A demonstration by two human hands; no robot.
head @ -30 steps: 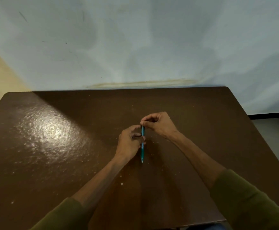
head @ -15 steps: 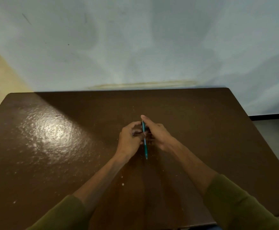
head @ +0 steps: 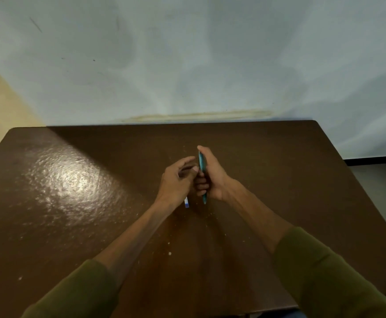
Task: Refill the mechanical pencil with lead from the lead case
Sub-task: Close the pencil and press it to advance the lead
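My right hand [head: 213, 177] is wrapped around a teal mechanical pencil [head: 201, 163], which stands nearly upright above the brown table [head: 283, 171]. The thumb rests on the pencil's upper end and its lower end pokes out under the fingers. Close on the left, my left hand [head: 175, 180] is curled, its thumb and fingertips almost touching the pencil's barrel. A small white and blue lead case [head: 187, 202] sticks out below the heel of that hand; the rest of the case is hidden in the palm.
The table's far edge runs along a pale blue wall [head: 187, 65]. Small pale crumbs [head: 169, 253] are scattered on the tabletop near my forearms. A bright glare patch lies on the left half. The floor shows beyond the right edge.
The pencil has passed from my left hand's fingers into a full grip of my right hand. The lead case end has come into view under my left hand.
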